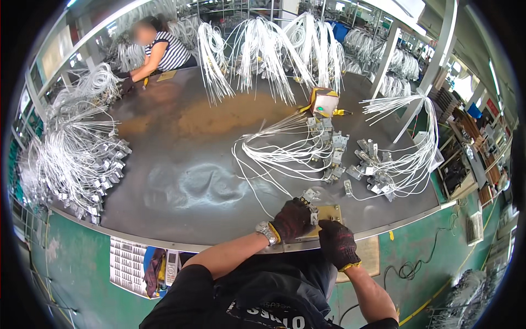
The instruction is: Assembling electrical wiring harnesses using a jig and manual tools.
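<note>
My left hand, in a dark knitted glove, is closed on a small metal bracket beside a brass-coloured plate at the table's front edge. White wires run toward this hand from a bundle lying beyond it. At the plate's right side is my right hand, gloved the same way, with its fingers curled in. Whatever it grips is hidden by the glove. Loose metal clips lie just past my left fingers. More metal parts sit at the ends of the wire bundle.
Wire bundles with metal ends are piled at the left and at the right. Others hang along the far edge. A yellow-and-white box-like thing stands beyond the middle bundle. Another person works at the far left.
</note>
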The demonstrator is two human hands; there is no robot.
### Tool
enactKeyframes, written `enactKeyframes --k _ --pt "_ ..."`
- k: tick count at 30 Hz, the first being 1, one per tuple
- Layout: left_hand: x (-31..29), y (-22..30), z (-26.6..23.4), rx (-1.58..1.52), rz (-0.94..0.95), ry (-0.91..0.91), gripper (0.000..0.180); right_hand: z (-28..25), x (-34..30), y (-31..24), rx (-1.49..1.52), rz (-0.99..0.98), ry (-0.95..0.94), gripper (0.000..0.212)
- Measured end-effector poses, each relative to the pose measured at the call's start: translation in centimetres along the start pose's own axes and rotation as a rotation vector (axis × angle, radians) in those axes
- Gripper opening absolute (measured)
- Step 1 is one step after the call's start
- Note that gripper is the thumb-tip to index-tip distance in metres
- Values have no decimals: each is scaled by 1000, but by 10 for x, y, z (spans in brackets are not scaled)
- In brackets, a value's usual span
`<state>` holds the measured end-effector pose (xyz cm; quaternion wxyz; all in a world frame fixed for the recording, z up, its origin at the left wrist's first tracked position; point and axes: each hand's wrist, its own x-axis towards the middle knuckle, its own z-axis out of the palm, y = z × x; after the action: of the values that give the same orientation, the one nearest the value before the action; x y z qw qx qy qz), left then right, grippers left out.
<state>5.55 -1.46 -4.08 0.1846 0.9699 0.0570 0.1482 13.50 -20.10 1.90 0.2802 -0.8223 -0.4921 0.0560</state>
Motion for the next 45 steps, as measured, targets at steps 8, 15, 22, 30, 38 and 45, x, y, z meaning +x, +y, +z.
enactKeyframes --k 8,15,22,30,38,45 --pt "-12 -6 10 -87 139 103 43 -3 -9 7 280 53 76 25" --pt "-21 -9 -9 -136 118 158 48 10 -8 6 424 181 50 33" --pt "-46 -38 -37 -134 12 -142 39 48 22 31 721 304 -14 35" --pt "-37 -3 -68 71 -209 -111 52 53 90 26 908 474 -64 58" --pt "-27 -15 -48 38 -575 -178 55 91 109 25 141 41 -104 18" --pt "-32 -24 -37 17 -302 -156 45 50 60 12 1042 399 -86 21"
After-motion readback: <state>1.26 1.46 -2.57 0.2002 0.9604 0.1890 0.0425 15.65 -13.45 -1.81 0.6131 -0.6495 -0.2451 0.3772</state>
